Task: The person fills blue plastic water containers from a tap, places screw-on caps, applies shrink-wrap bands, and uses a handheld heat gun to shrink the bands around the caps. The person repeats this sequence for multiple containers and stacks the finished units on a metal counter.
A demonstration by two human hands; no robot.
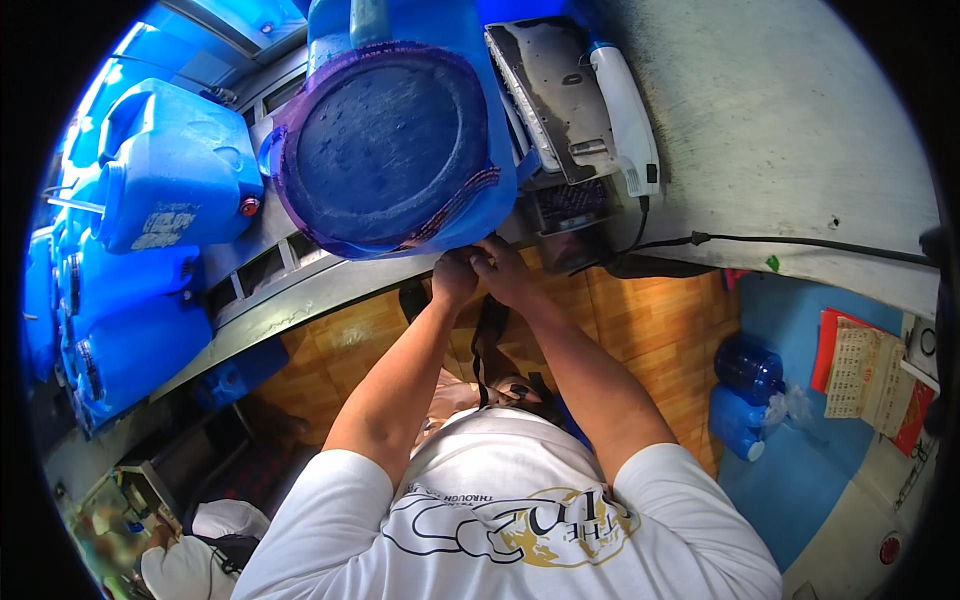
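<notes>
In front of me on a metal rack stands a large blue plastic water container [420,244]. Its broad round dark blue lid [382,150] faces up, with a loose purple plastic film band [454,206] around the rim. My left hand [454,277] and my right hand [508,271] meet just below the container's near edge. The fingers of both hands are bent and close together there. The container's edge and the hands themselves hide the fingertips, so whatever lies between them cannot be made out.
Several blue jugs [180,165] stand left on the metal rack [247,300]. Right of the container are a stained metal-topped box [559,97] and a white corded hand-held appliance [626,112]. Its black cable [795,244] crosses the pale counter. Bottles [739,420] stand at lower right; a person [180,566] is at lower left.
</notes>
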